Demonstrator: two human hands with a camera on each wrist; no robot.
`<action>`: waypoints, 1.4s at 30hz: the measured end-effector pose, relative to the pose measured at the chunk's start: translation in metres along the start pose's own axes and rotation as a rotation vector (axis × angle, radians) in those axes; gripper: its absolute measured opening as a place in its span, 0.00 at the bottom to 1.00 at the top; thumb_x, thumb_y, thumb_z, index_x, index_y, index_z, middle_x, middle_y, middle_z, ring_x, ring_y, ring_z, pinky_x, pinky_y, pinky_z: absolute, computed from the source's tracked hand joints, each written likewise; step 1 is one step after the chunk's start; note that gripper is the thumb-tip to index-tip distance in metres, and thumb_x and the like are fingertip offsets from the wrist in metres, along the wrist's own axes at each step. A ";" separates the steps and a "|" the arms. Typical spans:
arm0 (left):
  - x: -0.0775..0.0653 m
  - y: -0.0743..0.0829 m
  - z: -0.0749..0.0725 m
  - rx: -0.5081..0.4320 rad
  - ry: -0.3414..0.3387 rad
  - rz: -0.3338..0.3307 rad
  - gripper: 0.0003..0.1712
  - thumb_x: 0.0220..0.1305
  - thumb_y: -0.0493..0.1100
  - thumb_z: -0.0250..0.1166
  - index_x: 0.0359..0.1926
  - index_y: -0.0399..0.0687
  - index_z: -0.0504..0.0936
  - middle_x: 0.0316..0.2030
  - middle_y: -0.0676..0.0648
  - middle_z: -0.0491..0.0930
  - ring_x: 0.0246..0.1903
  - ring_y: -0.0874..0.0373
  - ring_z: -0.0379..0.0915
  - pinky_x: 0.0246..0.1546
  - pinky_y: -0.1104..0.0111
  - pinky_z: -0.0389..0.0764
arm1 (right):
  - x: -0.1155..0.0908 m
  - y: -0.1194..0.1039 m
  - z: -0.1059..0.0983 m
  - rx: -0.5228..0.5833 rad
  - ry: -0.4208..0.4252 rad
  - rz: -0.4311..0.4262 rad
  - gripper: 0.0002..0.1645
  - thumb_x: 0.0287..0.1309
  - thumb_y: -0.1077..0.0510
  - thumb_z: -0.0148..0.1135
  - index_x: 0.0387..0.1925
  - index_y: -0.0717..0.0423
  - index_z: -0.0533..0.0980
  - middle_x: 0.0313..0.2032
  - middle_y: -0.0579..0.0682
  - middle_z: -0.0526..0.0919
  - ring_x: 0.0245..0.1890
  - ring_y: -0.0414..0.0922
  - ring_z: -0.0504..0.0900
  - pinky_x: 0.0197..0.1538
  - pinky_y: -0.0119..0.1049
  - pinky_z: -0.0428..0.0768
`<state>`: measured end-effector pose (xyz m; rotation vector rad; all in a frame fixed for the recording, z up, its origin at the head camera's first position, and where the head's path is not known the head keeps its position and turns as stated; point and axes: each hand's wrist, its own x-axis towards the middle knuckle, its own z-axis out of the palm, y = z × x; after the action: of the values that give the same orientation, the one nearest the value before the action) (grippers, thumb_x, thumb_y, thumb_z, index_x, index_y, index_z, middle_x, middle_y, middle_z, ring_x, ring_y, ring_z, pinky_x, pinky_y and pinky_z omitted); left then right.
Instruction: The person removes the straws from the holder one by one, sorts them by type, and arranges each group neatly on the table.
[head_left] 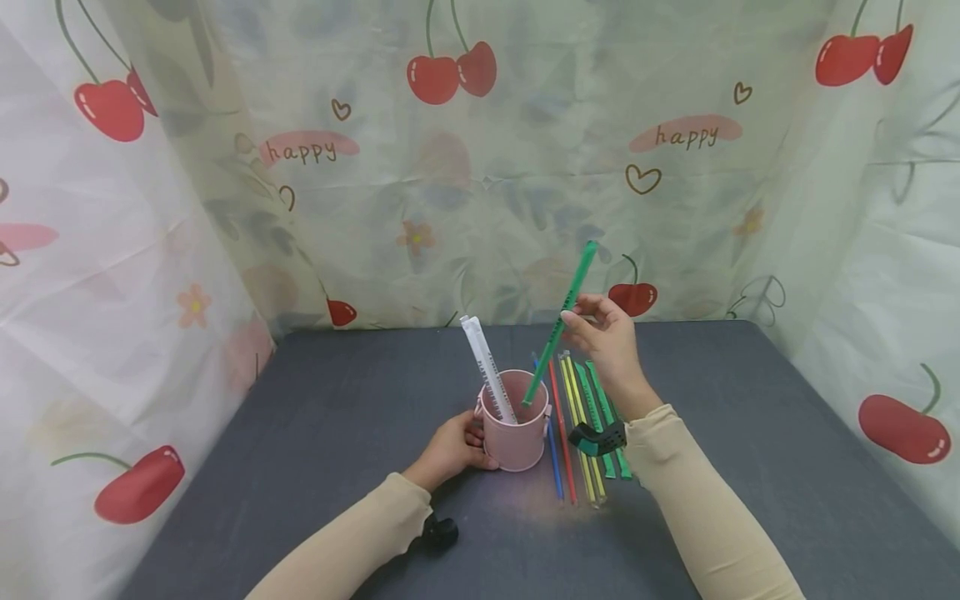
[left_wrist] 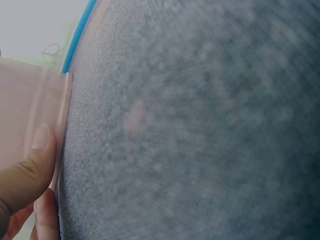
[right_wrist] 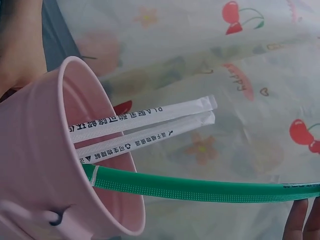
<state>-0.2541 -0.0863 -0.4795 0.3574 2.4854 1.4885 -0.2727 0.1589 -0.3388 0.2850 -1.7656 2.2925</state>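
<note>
My left hand (head_left: pixel 448 448) grips a small pink bucket (head_left: pixel 514 448) low on its left side. In the left wrist view, the thumb (left_wrist: pixel 31 170) lies along the bucket wall (left_wrist: pixel 20 105). Two white paper-wrapped straws (right_wrist: pixel 150 117) lean inside the bucket, their tops sticking out past the rim. My right hand (head_left: pixel 609 346) pinches a green wrapped straw (head_left: pixel 576 283) by its middle, above and to the right of the bucket. That straw is tilted, and its lower end reaches into the bucket's mouth in the right wrist view.
Right of the bucket, loose straws lie side by side on the dark grey table (head_left: pixel 360 400): a blue straw (head_left: pixel 555 467), a red straw (head_left: pixel 564 442), yellow straws (head_left: pixel 577 408) and green wrapped straws (head_left: pixel 600 400). A cherry-print curtain (head_left: pixel 487 217) hangs around the table.
</note>
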 end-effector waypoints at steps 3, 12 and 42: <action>0.000 -0.001 0.000 -0.004 -0.002 -0.001 0.34 0.42 0.35 0.80 0.51 0.39 0.74 0.37 0.44 0.78 0.34 0.57 0.76 0.37 0.66 0.82 | 0.000 -0.001 -0.002 0.014 0.013 -0.013 0.11 0.61 0.66 0.62 0.42 0.50 0.74 0.36 0.45 0.74 0.36 0.37 0.80 0.42 0.34 0.83; 0.000 -0.001 0.001 -0.012 0.000 -0.005 0.35 0.42 0.35 0.80 0.52 0.39 0.73 0.38 0.44 0.79 0.34 0.57 0.76 0.37 0.65 0.82 | 0.001 -0.007 -0.010 0.081 0.068 -0.013 0.10 0.59 0.65 0.63 0.41 0.52 0.74 0.35 0.46 0.74 0.35 0.38 0.80 0.40 0.33 0.83; 0.000 0.000 0.000 0.008 0.009 0.004 0.33 0.41 0.36 0.80 0.50 0.39 0.74 0.37 0.44 0.78 0.34 0.57 0.75 0.37 0.66 0.81 | 0.000 -0.022 -0.048 0.197 0.166 0.007 0.13 0.55 0.64 0.67 0.44 0.55 0.78 0.37 0.47 0.74 0.34 0.39 0.81 0.40 0.32 0.83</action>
<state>-0.2537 -0.0861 -0.4797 0.3572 2.5004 1.4848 -0.2665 0.2104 -0.3310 0.1171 -1.4683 2.4209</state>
